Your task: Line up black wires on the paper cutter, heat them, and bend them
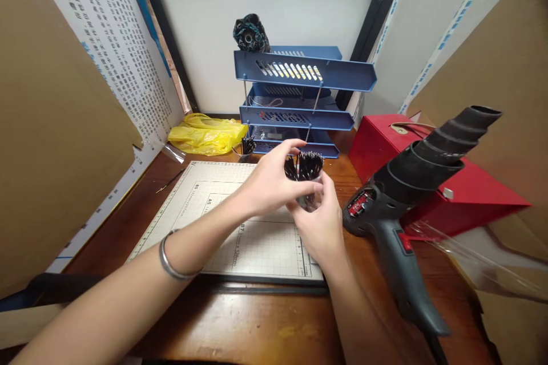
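Note:
A small clear cup [311,201] packed with thin black wire-like pieces [310,165] is between my two hands, above the far right part of a paper cutter board [252,234]. Many of the pieces show pale tips. My right hand [319,222] wraps the cup from below and the right side. Around its left side curves my left hand [274,179], thumb across the front and fingers behind the black pieces. The left fingertips are partly hidden by the bundle. A second small cup [245,157] with similar black pieces stands beyond the board.
To the right, a grey heat gun [394,205] stands nozzle-up beside a red box [466,182]. At the back are a blue tiered tray [299,68], a dark wrapped roll [250,34] on it, and a yellow plastic bag [208,134]. Cardboard walls [51,125] flank the table.

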A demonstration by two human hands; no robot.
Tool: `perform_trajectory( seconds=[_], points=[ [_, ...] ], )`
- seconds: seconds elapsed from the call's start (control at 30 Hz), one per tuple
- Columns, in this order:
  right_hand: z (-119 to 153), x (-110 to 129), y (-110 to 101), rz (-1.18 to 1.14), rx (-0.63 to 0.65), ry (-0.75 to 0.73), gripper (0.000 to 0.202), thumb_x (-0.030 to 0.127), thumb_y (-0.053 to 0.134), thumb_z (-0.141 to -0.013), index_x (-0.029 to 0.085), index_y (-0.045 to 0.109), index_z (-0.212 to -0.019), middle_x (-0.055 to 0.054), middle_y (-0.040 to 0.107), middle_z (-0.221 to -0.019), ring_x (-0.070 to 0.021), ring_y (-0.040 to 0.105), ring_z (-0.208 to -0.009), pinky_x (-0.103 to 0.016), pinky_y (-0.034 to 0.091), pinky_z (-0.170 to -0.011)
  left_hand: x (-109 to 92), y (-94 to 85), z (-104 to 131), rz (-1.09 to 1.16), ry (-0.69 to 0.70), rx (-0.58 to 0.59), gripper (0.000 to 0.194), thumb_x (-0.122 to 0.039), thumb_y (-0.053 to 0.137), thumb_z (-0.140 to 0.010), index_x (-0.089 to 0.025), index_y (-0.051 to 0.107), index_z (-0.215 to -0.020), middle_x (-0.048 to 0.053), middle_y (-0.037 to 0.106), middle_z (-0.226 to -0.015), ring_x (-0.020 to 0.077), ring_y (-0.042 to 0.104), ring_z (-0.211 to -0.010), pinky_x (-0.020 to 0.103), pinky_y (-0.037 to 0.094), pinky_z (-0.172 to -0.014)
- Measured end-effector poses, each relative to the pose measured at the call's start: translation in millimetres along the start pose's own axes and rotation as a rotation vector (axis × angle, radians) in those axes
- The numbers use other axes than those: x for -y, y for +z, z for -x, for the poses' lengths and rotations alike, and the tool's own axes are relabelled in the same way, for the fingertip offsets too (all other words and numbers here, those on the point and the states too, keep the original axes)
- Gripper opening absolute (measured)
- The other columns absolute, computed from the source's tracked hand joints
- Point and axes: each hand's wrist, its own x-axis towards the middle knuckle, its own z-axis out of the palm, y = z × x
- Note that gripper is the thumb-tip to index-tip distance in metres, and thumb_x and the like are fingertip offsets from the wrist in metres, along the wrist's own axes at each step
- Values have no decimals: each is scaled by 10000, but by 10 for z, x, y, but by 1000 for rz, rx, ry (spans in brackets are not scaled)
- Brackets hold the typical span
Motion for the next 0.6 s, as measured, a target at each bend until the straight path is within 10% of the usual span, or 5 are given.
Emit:
perform_trajectory(
  seconds=[0.33, 0.6],
  points=[
    [81, 65, 7, -159, 111, -60, 476, 321, 787, -786, 219, 622, -1220, -80, 745, -1144, -242, 710, -994, -375, 553, -880, 43, 179, 771, 632, -261, -270, 1081, -258, 950, -607, -342, 353, -1505, 126, 469, -1533, 304, 559, -1352, 441, 418, -1176],
    [113, 101, -29, 124, 224, -397, 497, 179, 693, -792, 225, 621, -1281, -94, 672, -1228, -245, 651, -1143, -399, 524, -993, 34, 284, 657, 674, -284, -436, 809, -307, 886, -712, -244, 455, -1394, 87, 682, -1206, 237, 671, -1138, 370, 517, -1029]
  ],
)
